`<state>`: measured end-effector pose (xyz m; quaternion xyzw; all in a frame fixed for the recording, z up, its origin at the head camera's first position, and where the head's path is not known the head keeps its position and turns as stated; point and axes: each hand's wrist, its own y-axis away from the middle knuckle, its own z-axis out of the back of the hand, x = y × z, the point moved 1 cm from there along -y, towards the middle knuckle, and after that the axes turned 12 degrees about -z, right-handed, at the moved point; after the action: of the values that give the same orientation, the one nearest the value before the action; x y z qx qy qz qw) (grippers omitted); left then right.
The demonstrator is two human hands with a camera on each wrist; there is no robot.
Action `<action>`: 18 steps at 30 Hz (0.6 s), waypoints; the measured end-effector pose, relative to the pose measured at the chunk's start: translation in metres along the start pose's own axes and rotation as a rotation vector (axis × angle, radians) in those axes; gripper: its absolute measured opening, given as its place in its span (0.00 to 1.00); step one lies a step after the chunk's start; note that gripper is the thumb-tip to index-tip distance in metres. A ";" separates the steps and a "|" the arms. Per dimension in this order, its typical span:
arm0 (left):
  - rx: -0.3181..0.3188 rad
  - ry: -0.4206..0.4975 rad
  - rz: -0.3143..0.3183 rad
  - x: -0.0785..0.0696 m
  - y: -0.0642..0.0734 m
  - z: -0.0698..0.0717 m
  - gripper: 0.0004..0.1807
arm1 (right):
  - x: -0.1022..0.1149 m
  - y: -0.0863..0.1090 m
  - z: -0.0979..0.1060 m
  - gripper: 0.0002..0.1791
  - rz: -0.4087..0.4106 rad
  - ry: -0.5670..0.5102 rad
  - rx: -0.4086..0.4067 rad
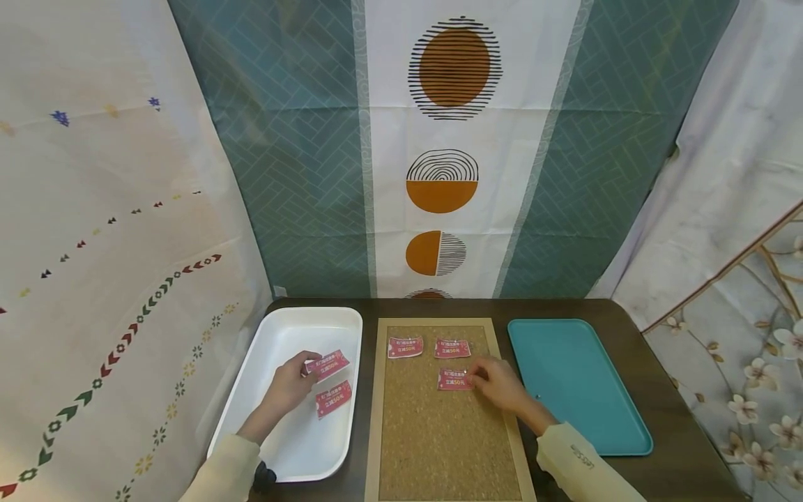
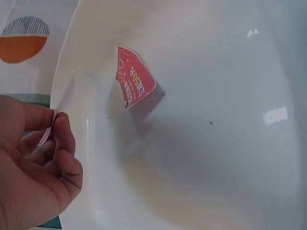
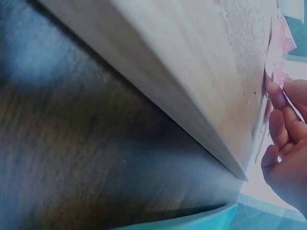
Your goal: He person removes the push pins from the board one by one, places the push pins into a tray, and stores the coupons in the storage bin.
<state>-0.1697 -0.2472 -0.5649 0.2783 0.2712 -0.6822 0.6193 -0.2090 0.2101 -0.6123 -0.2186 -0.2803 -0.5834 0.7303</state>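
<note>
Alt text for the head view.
A person's left hand holds a red card over a white tray containing another card; their right hand pinches a third card on a corkboard bearing two more cards, beside a teal tray.

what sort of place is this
Probably a curtained-off indoor tabletop workspace: a dark brown wood-grained table stands before a teal-and-white patterned fabric hanging, with a rectangular wood-framed cork board and a shallow white rectangular tray on it. Whether home or studio, I cannot tell.

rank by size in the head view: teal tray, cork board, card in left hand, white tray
1. Cork board, though cut off at the bottom
2. White tray
3. Teal tray
4. Card in the left hand, clearly smallest
</note>
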 end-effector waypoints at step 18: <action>0.085 -0.024 0.019 0.007 0.001 -0.002 0.21 | -0.024 0.014 0.029 0.06 -0.097 -0.181 0.049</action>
<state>-0.1691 -0.2504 -0.5713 0.2987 0.2317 -0.6905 0.6167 -0.2037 0.2494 -0.6066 -0.2384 -0.3696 -0.5890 0.6779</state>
